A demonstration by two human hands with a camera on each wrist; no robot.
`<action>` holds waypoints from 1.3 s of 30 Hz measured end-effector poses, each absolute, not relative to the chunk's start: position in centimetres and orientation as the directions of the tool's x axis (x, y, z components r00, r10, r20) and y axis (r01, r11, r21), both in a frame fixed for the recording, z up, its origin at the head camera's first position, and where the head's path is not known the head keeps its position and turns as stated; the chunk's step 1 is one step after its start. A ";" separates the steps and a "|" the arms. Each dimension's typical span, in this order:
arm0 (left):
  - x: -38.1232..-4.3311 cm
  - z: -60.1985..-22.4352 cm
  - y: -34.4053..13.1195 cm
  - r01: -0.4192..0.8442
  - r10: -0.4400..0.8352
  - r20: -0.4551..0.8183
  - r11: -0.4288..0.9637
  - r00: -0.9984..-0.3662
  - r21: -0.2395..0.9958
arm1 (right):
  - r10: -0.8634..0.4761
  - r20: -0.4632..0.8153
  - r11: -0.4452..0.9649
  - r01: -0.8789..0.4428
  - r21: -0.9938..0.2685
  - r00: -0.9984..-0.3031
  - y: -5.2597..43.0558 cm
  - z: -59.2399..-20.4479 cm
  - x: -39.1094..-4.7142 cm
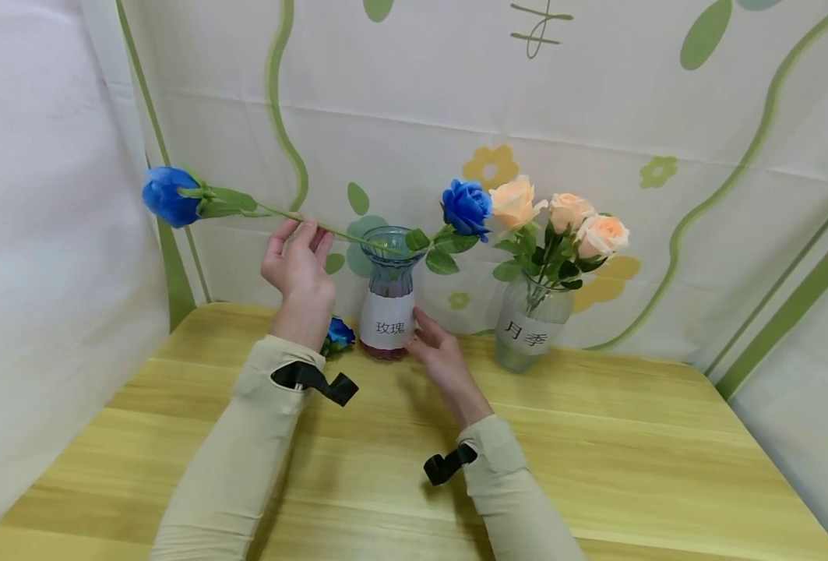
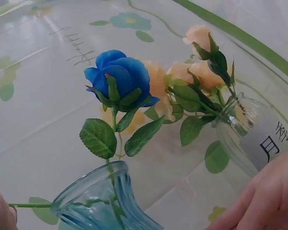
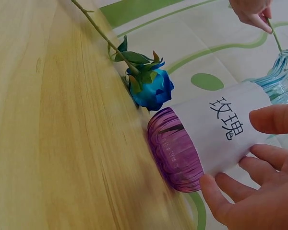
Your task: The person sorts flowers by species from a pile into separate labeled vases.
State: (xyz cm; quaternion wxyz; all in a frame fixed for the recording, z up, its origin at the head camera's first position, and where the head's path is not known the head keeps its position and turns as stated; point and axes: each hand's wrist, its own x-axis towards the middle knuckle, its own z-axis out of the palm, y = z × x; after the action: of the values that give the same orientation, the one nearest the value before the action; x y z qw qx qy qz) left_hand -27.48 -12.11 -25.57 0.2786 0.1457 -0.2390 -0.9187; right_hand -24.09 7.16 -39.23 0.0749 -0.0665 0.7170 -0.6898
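My left hand (image 1: pixel 300 265) pinches the green stem of a blue rose (image 1: pixel 171 196), whose bloom points left. The stem slants down to the right, its lower end at the mouth of a glass vase (image 1: pixel 388 347), blue at the neck and purple at the base. My right hand (image 1: pixel 445 362) holds that vase low on its right side, fingers against the white label (image 3: pixel 225 129). Another blue rose (image 2: pixel 119 79) stands in this vase, leaning right. On the table behind my left forearm lies one more blue rose (image 3: pixel 151 88), partly hidden in the head view.
To the right stands a clear glass vase (image 1: pixel 515 360) with a label and several peach roses (image 1: pixel 601 235). A patterned white cloth (image 1: pixel 399 125) hangs behind the wooden table (image 1: pixel 638 460). White cloth (image 1: pixel 42 234) also hangs at the left.
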 end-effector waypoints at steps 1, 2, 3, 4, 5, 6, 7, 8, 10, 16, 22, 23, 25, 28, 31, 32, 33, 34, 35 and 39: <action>-27.6 -25.6 -11.9 0.441 -0.582 -0.135 -0.729 -0.802 0.524 | -0.201 -0.016 0.039 0.008 -0.999 -0.979 7.1 -39.3 -24.1; -27.7 -25.7 -11.7 0.438 -0.582 -0.136 -0.727 -0.802 0.528 | -0.199 -0.018 0.040 0.010 -0.999 -0.980 7.1 -39.3 -24.1; -27.8 -25.7 -11.6 0.436 -0.583 -0.138 -0.724 -0.800 0.534 | -0.199 -0.018 0.042 0.010 -0.999 -0.980 7.1 -39.3 -24.1; -27.9 -25.7 -11.4 0.433 -0.585 -0.142 -0.723 -0.799 0.539 | -0.199 -0.020 0.041 0.012 -0.999 -0.980 7.1 -39.3 -24.2; -28.0 -25.7 -11.2 0.433 -0.589 -0.145 -0.718 -0.795 0.545 | -0.202 -0.020 0.040 0.012 -0.999 -0.979 7.1 -39.3 -24.2; -28.1 -25.7 -11.1 0.435 -0.596 -0.146 -0.711 -0.789 0.553 | -0.206 -0.018 0.039 0.010 -0.999 -0.978 7.1 -39.3 -24.2; -28.1 -25.7 -10.9 0.439 -0.604 -0.145 -0.704 -0.784 0.559 | -0.210 -0.017 0.039 0.009 -0.999 -0.978 7.1 -39.4 -24.2; -28.2 -25.7 -10.8 0.444 -0.611 -0.141 -0.696 -0.779 0.564 | -0.211 -0.016 0.036 0.009 -0.999 -0.977 7.1 -39.4 -24.2; -28.4 -25.6 -10.6 0.453 -0.624 -0.133 -0.682 -0.770 0.574 | -0.215 -0.014 0.032 0.007 -0.999 -0.976 7.1 -39.4 -24.2; -28.7 -25.8 -10.2 0.446 -0.630 -0.102 -0.646 -0.770 0.620 | -0.215 -0.015 0.051 0.005 -0.999 -0.976 7.1 -39.4 -24.1; -29.3 -26.2 -9.4 0.420 -0.617 -0.101 -0.637 -0.780 0.647 | -0.223 -0.013 0.043 0.003 -0.999 -0.975 7.2 -39.3 -24.1; -29.4 -26.3 -9.2 0.415 -0.616 -0.099 -0.633 -0.782 0.654 | -0.223 -0.011 0.043 0.002 -0.999 -0.975 7.1 -39.3 -24.1; -29.6 -26.7 -8.9 0.399 -0.615 -0.093 -0.612 -0.783 0.683 | -0.218 -0.015 0.047 0.005 -0.999 -0.976 7.1 -39.2 -24.1; -29.7 -27.5 -8.4 0.362 -0.608 -0.089 -0.576 -0.789 0.733 | -0.208 -0.021 0.052 0.011 -0.999 -0.978 7.1 -39.3 -24.1; -29.6 -28.0 -8.0 0.312 -0.593 -0.099 -0.549 -0.799 0.775 | -0.200 -0.027 0.056 0.016 -0.998 -0.979 7.0 -39.4 -24.1; -29.6 -28.2 -7.9 0.301 -0.590 -0.100 -0.541 -0.802 0.785 | -0.199 -0.028 0.055 0.017 -0.998 -0.980 7.0 -39.4 -24.1; -29.5 -28.3 -7.8 0.289 -0.586 -0.103 -0.536 -0.804 0.793 | -0.199 -0.029 0.057 0.018 -0.998 -0.980 7.0 -39.4 -24.0; -29.5 -28.4 -7.8 0.280 -0.582 -0.106 -0.534 -0.806 0.798 | -0.199 -0.029 0.057 0.018 -0.998 -0.980 7.0 -39.4 -24.0; -29.5 -28.5 -7.8 0.275 -0.580 -0.106 -0.529 -0.808 0.802 | -0.200 -0.029 0.057 0.017 -0.998 -0.979 7.0 -39.4 -24.1; -29.4 -28.4 -7.6 0.285 -0.582 -0.095 -0.525 -0.807 0.802 | -0.199 -0.033 0.055 0.022 -0.998 -0.979 7.1 -39.3 -24.2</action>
State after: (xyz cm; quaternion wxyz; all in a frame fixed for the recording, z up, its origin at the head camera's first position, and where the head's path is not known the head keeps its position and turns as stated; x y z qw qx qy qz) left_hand -29.42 -7.62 -28.43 0.2536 0.1789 -0.4159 -0.8548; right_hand -24.18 7.06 -39.34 0.0807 -0.0612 0.7219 -0.6845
